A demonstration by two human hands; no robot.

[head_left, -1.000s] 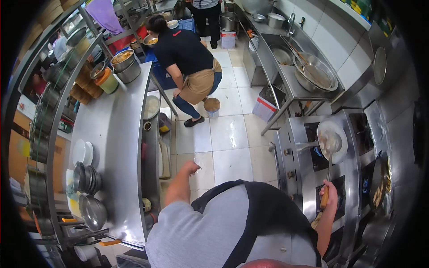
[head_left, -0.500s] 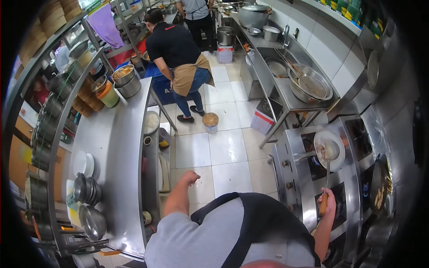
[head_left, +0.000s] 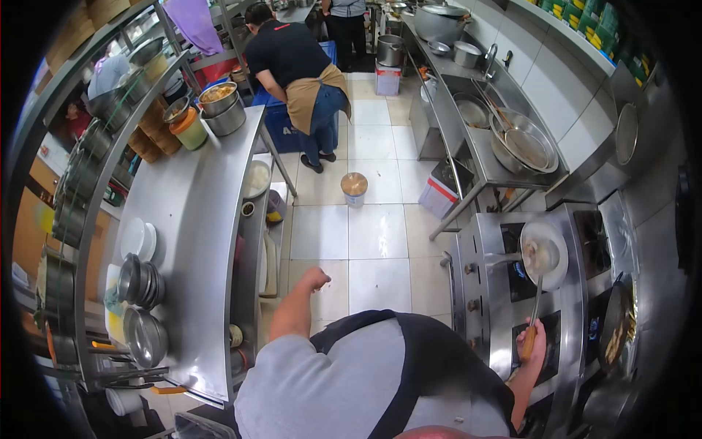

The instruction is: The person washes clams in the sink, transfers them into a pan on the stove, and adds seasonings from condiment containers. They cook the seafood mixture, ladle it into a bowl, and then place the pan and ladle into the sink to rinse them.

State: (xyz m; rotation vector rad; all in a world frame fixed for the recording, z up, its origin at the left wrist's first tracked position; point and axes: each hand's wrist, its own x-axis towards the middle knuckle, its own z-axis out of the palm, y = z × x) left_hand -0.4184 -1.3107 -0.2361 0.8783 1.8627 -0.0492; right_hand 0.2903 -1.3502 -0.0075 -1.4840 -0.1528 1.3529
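My right hand [head_left: 531, 341] is wrapped round the wooden handle of a long metal ladle [head_left: 539, 296]. The ladle's bowl rests inside a pale wok [head_left: 559, 272] on a stove burner, among light-coloured pieces of food that are blurred. The wok's handle sticks out to the left, and a blue flame shows beneath it. My left hand [head_left: 315, 279] hangs in the air over the floor tiles, fingers curled in, with nothing visible in them.
A dark pan [head_left: 619, 329] of food sits on the stove's far right. The steel table [head_left: 191, 241] at left carries plates, bowls and pots. A tub [head_left: 354, 189] stands on the floor ahead. Beyond it, a person in a brown apron [head_left: 311, 95] bends beside a blue bin [head_left: 281, 132].
The ladle's bowl has shifted slightly within the wok. The person in the brown apron has stepped back from the tub toward the bin. My view has tilted a little.
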